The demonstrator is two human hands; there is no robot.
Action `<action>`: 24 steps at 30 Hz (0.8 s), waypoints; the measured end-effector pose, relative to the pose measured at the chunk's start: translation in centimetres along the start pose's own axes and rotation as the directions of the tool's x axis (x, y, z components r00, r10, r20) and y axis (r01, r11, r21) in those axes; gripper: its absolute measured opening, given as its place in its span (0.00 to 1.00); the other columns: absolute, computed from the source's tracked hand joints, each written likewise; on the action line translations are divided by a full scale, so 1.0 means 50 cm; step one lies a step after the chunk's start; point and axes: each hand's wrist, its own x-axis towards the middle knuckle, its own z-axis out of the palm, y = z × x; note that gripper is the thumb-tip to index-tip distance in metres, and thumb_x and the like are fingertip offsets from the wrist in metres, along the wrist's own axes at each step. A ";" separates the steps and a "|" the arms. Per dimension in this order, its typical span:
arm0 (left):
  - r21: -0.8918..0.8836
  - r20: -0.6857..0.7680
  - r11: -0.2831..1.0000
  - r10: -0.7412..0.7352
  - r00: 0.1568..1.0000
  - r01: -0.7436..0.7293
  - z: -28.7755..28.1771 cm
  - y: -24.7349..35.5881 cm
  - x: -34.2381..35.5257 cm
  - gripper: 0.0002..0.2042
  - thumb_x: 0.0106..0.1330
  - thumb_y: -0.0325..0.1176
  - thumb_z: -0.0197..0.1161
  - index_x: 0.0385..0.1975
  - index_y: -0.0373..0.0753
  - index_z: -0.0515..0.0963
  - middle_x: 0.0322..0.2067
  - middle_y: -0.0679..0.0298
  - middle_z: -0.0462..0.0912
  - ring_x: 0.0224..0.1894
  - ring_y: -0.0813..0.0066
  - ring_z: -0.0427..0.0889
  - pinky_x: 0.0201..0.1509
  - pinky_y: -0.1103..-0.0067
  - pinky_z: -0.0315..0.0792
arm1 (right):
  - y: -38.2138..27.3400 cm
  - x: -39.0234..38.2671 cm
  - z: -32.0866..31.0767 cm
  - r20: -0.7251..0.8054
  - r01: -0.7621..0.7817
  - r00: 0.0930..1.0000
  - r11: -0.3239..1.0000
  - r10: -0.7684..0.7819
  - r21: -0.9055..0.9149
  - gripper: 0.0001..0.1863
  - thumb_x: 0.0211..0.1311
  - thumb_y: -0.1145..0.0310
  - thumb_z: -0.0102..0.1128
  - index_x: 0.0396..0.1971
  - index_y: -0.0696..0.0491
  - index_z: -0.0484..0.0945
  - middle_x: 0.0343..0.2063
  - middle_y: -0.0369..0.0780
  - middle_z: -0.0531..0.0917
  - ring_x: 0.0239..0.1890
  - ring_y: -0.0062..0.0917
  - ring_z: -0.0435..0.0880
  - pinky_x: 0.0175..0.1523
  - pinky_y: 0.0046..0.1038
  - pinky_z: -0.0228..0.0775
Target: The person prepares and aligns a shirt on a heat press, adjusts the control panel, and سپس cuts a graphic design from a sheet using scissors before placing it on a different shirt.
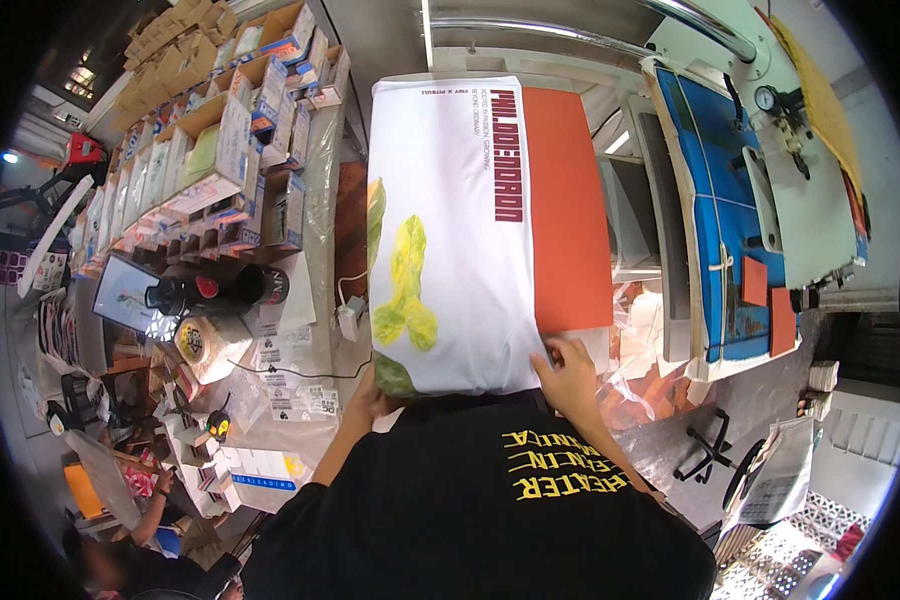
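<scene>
A white printed fabric (450,270) with maroon lettering and yellow-green leaves is draped over a flat press bed in front of me, with an orange pad (575,210) showing along its right side. My right hand (562,362) grips the fabric's lower right edge with bent fingers. My left hand (375,395) is at the lower left corner of the fabric; its fingers are mostly hidden behind the cloth, so what it holds is unclear.
Stacked boxes (205,150), a tablet (130,290), a dark bottle (195,290) and a tape roll (198,342) are at left. A machine with blue boards (730,310) stands at right, above a wheeled chair (705,450). Another person (120,550) is at lower left.
</scene>
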 end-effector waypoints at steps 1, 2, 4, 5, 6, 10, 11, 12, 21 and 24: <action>-0.110 0.032 0.994 0.022 0.999 -0.018 0.038 0.001 -0.011 0.28 0.76 0.52 0.46 0.65 0.35 0.66 0.59 0.56 0.76 0.59 0.62 0.78 0.61 0.63 0.73 | 0.001 0.005 0.016 -0.031 0.058 0.998 0.998 -0.059 -0.038 0.13 0.55 0.64 0.70 0.30 0.60 0.82 0.26 0.44 0.80 0.29 0.36 0.80 0.38 0.34 0.73; -0.219 0.062 0.975 0.047 0.997 -0.033 0.057 0.007 -0.017 0.27 0.76 0.50 0.47 0.65 0.36 0.66 0.59 0.55 0.76 0.58 0.61 0.78 0.61 0.62 0.73 | 0.002 0.009 0.025 -0.062 0.115 0.991 0.990 -0.120 -0.078 0.13 0.55 0.64 0.70 0.30 0.60 0.82 0.26 0.44 0.79 0.29 0.37 0.79 0.38 0.35 0.72; -0.100 0.138 0.969 0.237 0.962 -0.225 -0.035 0.003 0.042 0.25 0.76 0.47 0.49 0.65 0.35 0.65 0.59 0.55 0.76 0.59 0.61 0.77 0.63 0.63 0.72 | 0.000 0.016 0.025 0.020 0.060 0.998 0.998 -0.060 -0.022 0.13 0.57 0.64 0.68 0.29 0.60 0.82 0.25 0.45 0.81 0.28 0.36 0.80 0.37 0.34 0.72; -0.049 0.176 0.947 0.320 0.931 -0.316 -0.077 0.001 0.059 0.25 0.76 0.45 0.49 0.65 0.35 0.65 0.59 0.56 0.76 0.59 0.60 0.77 0.64 0.63 0.71 | 0.001 0.014 0.020 0.068 0.025 0.997 1.000 -0.025 0.000 0.13 0.58 0.64 0.68 0.29 0.60 0.82 0.24 0.45 0.81 0.28 0.35 0.80 0.37 0.34 0.72; -0.089 0.140 0.938 0.345 0.928 -0.335 -0.081 0.013 0.047 0.24 0.76 0.45 0.49 0.65 0.35 0.64 0.59 0.56 0.75 0.59 0.61 0.77 0.65 0.63 0.70 | -0.002 0.011 0.009 0.117 -0.069 0.991 0.997 0.067 0.020 0.13 0.58 0.63 0.67 0.29 0.60 0.82 0.24 0.45 0.82 0.28 0.35 0.81 0.37 0.33 0.72; -0.140 0.048 0.903 0.416 0.908 -0.406 -0.082 0.048 -0.058 0.23 0.77 0.44 0.46 0.64 0.35 0.65 0.60 0.56 0.75 0.61 0.61 0.75 0.65 0.65 0.69 | -0.002 -0.027 -0.036 0.220 -0.275 0.941 0.959 0.255 0.065 0.14 0.61 0.62 0.66 0.31 0.59 0.83 0.24 0.44 0.85 0.27 0.29 0.83 0.36 0.30 0.72; -0.133 0.038 0.894 0.435 0.899 -0.427 -0.088 0.045 -0.077 0.23 0.77 0.45 0.46 0.63 0.35 0.65 0.60 0.56 0.75 0.61 0.61 0.75 0.64 0.66 0.70 | 0.002 -0.036 -0.041 0.232 -0.283 0.937 0.957 0.260 0.071 0.14 0.61 0.61 0.66 0.31 0.59 0.83 0.24 0.44 0.85 0.27 0.29 0.82 0.36 0.30 0.72; -0.124 0.032 0.892 0.442 0.896 -0.435 -0.089 0.038 -0.098 0.23 0.77 0.46 0.45 0.63 0.35 0.65 0.59 0.56 0.75 0.61 0.61 0.75 0.65 0.65 0.69 | 0.006 -0.049 -0.046 0.250 -0.294 0.931 0.953 0.267 0.076 0.14 0.61 0.61 0.66 0.31 0.59 0.83 0.23 0.44 0.85 0.27 0.28 0.82 0.36 0.30 0.72; -0.462 -0.391 0.687 0.409 0.824 -0.560 -0.202 -0.167 -0.174 0.30 0.71 0.59 0.52 0.54 0.35 0.72 0.55 0.55 0.77 0.61 0.61 0.73 0.69 0.62 0.62 | 0.046 -0.108 -0.056 0.597 -0.318 0.741 0.944 0.306 -0.090 0.18 0.61 0.56 0.66 0.31 0.59 0.84 0.24 0.45 0.85 0.29 0.29 0.84 0.37 0.32 0.73; -0.672 -0.439 0.682 -0.055 0.897 -0.287 -0.172 -0.272 -0.164 0.26 0.70 0.50 0.59 0.58 0.35 0.66 0.55 0.51 0.74 0.60 0.53 0.73 0.66 0.60 0.67 | 0.095 -0.115 -0.031 0.503 -0.173 0.849 0.985 0.163 -0.028 0.18 0.61 0.55 0.65 0.33 0.58 0.84 0.28 0.47 0.86 0.33 0.34 0.86 0.41 0.34 0.75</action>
